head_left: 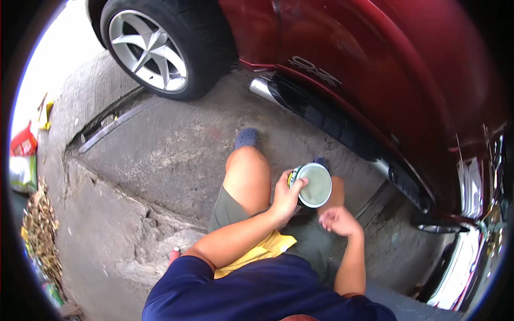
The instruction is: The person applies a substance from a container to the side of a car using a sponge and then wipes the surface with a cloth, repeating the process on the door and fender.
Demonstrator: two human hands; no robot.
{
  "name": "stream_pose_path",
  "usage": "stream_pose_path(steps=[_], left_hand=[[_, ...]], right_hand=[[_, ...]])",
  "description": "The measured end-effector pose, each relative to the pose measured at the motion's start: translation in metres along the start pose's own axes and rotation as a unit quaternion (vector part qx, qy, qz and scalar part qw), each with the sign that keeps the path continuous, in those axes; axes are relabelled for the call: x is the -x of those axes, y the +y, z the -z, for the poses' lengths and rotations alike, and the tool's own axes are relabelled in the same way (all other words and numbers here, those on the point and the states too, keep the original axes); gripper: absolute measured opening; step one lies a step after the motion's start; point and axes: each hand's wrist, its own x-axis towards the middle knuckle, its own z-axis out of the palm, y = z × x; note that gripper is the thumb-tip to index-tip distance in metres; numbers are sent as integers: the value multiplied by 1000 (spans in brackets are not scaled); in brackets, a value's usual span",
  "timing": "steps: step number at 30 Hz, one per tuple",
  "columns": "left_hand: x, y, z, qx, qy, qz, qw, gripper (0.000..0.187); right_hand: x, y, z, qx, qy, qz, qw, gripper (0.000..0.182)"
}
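Observation:
My left hand [287, 196] grips a round tub [316, 184] by its side, with the thumb over the rim. The tub is tilted towards me, so its pale greyish inside shows; its outer wall has a dark, yellow and white printed label. Just below and to the right of the tub, apart from it, is my right hand [340, 220]. Its fingers are curled in, and whether anything small is between them is hidden. A yellow cloth [262, 250] lies across my lap, under my left forearm.
A dark red vehicle [342, 48] with a black side step [321, 117] stands close in front. Its wheel [150, 51] is at upper left. Rough concrete [160, 144] surrounds my feet. Bags [24, 155] and dry leaves [40, 224] lie at far left.

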Motion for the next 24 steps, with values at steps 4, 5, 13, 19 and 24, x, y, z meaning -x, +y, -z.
stream_pose_path(steps=[4, 5, 13, 19, 24], left_hand=[[-8, -7, 9, -36, 9, -15, 999, 58], [-8, -8, 11, -48, -1, -16, 999, 59], [-14, -2, -1, -375, -137, -132, 907, 86], [-128, 71, -76, -291, -97, -278, 910, 103], [-205, 85, -140, -380, -22, -332, 863, 112]], right_hand=[[-17, -25, -20, -323, 117, 139, 929, 54], [-19, -34, -36, -379, 99, 181, 902, 59], [-41, -11, -31, -443, 71, 158, 880, 55], [-69, -3, -41, -311, 117, 146, 932, 53], [-77, 2, -57, -230, 139, 118, 956, 74]])
